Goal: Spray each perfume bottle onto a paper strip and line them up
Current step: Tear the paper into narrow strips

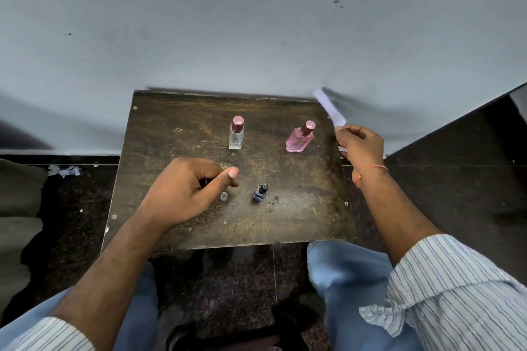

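Note:
Three perfume bottles stand on a small dark wooden table (299, 216). A clear bottle (236, 137) with a pink cap is at the back centre, a pink bottle (300, 139) with a pink cap at the back right. A small dark blue bottle (260, 192) stands uncapped near the middle, its small clear cap (224, 196) lying to its left. My left hand (188, 191) hovers just left of the cap, fingers curled, thumb out; whether it holds anything is hidden. My right hand (360, 145) pinches a white paper strip (330, 107), blurred, raised beyond the table's right edge.
A pale wall rises right behind the table. Torn paper scraps (65, 170) lie on the dark floor at the left. A dark panel (470, 134) stands at the right. My knees in blue jeans sit below the table's near edge.

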A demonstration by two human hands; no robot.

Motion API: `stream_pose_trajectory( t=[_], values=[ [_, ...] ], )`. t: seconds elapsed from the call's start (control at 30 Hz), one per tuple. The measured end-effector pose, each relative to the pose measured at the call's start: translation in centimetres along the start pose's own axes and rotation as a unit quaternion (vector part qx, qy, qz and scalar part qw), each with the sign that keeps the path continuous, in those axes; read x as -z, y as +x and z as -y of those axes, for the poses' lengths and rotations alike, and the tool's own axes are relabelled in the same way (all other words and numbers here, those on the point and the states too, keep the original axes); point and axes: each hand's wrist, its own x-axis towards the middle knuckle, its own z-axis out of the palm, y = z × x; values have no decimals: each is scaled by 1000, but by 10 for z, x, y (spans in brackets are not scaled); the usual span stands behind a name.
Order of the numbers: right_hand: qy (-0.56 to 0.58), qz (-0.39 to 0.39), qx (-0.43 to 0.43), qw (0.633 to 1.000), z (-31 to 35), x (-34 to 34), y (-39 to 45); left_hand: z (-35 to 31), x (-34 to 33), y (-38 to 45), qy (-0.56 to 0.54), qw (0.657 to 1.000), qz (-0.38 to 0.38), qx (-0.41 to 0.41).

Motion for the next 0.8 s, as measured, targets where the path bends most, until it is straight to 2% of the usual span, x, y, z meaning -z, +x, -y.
stream_pose_trajectory(
  t=[0.17,0.27,0.33,0.43,0.5,0.6,0.8],
  values=[
    [87,4,22,996,26,26,-88,-6,0,2,-57,998,-22,16],
    [172,53,22,983,33,31,-154,-18,0,3,-196,976,-2,92],
    [192,113,14,975,34,24,-186,-24,1,3,-275,954,34,115],
    [184,193,-4,964,29,3,-205,-24,0,1,-341,931,86,99],
    [169,210,-18,963,23,-12,-208,-19,-1,0,-358,924,103,89],
    [131,216,-32,967,14,-27,-206,-15,-1,0,-366,920,100,99],
    [66,243,8,968,9,-34,-194,-16,-6,8,-388,909,49,144]
  ],
)
